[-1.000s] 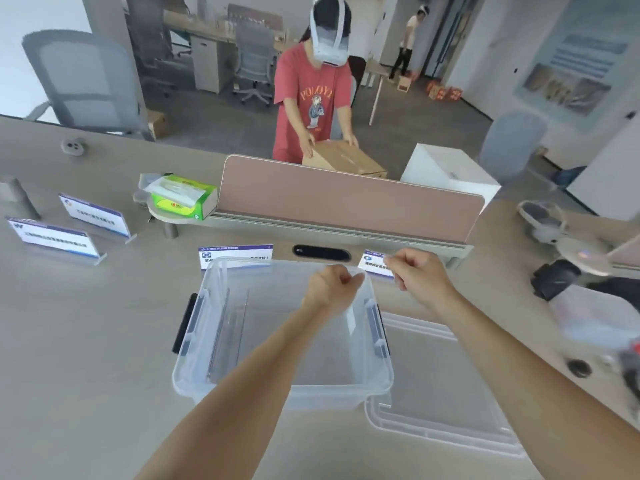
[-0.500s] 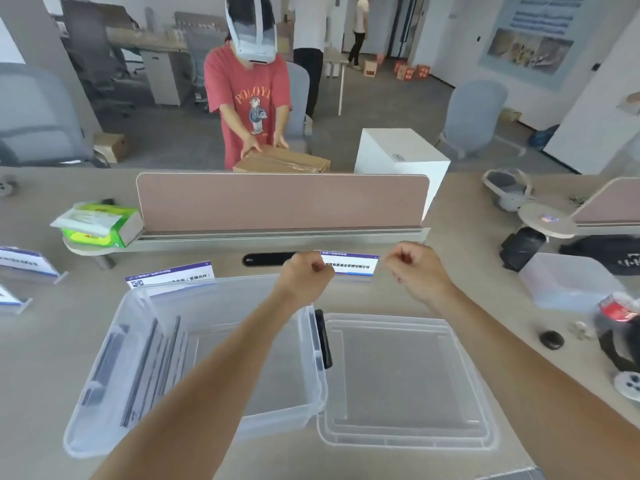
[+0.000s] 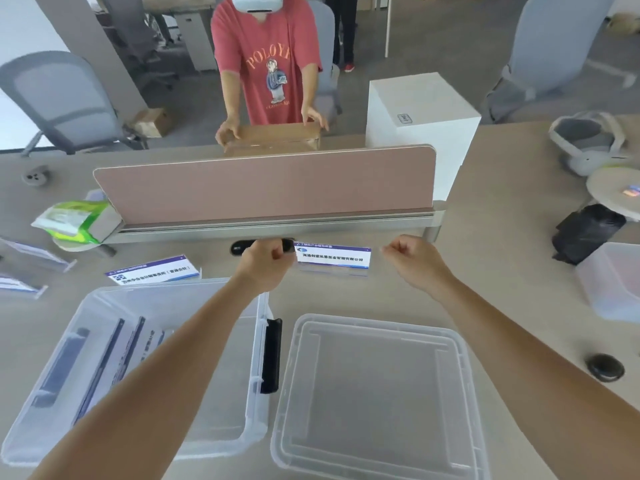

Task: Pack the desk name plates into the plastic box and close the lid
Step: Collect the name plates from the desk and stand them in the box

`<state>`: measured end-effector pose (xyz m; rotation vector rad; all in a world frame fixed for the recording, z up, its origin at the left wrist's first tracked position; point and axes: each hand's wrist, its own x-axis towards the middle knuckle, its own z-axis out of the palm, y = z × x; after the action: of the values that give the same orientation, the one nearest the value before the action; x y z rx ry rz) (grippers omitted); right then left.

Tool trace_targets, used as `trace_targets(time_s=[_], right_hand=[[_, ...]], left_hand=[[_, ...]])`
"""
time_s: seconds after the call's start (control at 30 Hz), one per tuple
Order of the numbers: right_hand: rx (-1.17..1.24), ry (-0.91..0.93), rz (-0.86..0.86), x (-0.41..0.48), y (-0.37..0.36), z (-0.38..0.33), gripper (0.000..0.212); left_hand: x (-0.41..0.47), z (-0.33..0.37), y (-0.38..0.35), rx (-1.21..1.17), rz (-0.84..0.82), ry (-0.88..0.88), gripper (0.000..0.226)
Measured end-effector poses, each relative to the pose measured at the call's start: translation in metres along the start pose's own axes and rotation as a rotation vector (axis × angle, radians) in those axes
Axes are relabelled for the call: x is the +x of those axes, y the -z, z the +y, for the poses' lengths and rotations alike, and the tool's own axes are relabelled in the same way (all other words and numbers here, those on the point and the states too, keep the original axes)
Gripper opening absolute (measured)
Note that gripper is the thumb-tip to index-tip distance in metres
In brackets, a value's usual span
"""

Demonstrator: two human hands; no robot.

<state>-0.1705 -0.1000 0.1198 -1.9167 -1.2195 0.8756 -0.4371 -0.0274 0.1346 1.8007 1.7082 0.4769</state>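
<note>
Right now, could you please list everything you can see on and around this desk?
plastic box: one, clear, open, front left
lid: one, clear, flat at the box's right
packed name plates: several, blue-white, in the box
loose name plates: four, blue-white, on the desk; one at centre, one behind the box, two far left
divider: one, pink, across the desk
tissue pack: one, green, at the divider's left end
cardboard box: one, brown, behind the divider
cabinet: one, white, behind the divider's right end
black bag: one, black, far right
left hand: one, curled, at the centre plate's left end, contact unclear
right hand: one, curled, empty, off that plate's right end
</note>
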Motion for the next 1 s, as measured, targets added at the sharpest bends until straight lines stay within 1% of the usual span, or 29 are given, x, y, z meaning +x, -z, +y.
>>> trace_targets(time_s=[0.13,0.23,0.3,0.4,0.43,0.53,0.57,0.63,0.73,0.83,0.9,0.93,1.0], right_hand=[[-0.031,0.007,-0.031,0.038,-0.01,0.014,0.023],[-0.028,-0.034,-0.053,0.066,-0.021,0.028,0.019],[-0.07,-0.042,-0.074,0.083,-0.029,0.037,0.026],[-0.105,-0.066,-0.11,0.107,-0.044,0.049,0.041],[-0.1,-0.085,-0.123,0.113,-0.05,0.054,0.046],[-0.117,-0.118,-0.154,0.128,-0.068,0.065,0.056],[-0.121,-0.127,-0.167,0.131,-0.075,0.069,0.059],[-0.074,-0.159,-0.192,0.135,-0.085,0.077,0.064],[0.031,-0.245,-0.207,0.141,-0.096,0.086,0.059],[0.174,-0.331,-0.177,0.144,-0.104,0.094,0.044],[0.237,-0.341,-0.159,0.144,-0.11,0.098,0.041],[0.257,-0.333,-0.151,0.144,-0.114,0.099,0.041],[0.291,-0.338,-0.129,0.144,-0.119,0.098,0.042]], left_hand=[[0.028,-0.005,-0.014,-0.009,0.023,0.097,0.04],[0.053,-0.006,-0.028,0.076,0.015,0.128,0.041],[0.068,-0.008,-0.039,0.097,-0.008,0.144,0.04],[0.092,-0.014,-0.06,-0.006,-0.032,0.203,0.034],[0.099,-0.015,-0.066,-0.032,-0.044,0.234,0.036],[0.122,-0.023,-0.085,-0.085,-0.046,0.333,0.065],[0.129,-0.026,-0.091,-0.093,-0.056,0.374,0.067],[0.14,-0.028,-0.102,-0.131,-0.09,0.429,0.061],[0.154,-0.03,-0.118,-0.171,-0.078,0.49,0.039],[0.155,-0.026,-0.13,-0.234,-0.106,0.559,0.051],[0.157,-0.032,-0.141,-0.319,-0.092,0.6,0.073],[0.157,-0.033,-0.143,-0.331,-0.085,0.624,0.077],[0.156,-0.03,-0.146,-0.345,-0.086,0.642,0.065]])
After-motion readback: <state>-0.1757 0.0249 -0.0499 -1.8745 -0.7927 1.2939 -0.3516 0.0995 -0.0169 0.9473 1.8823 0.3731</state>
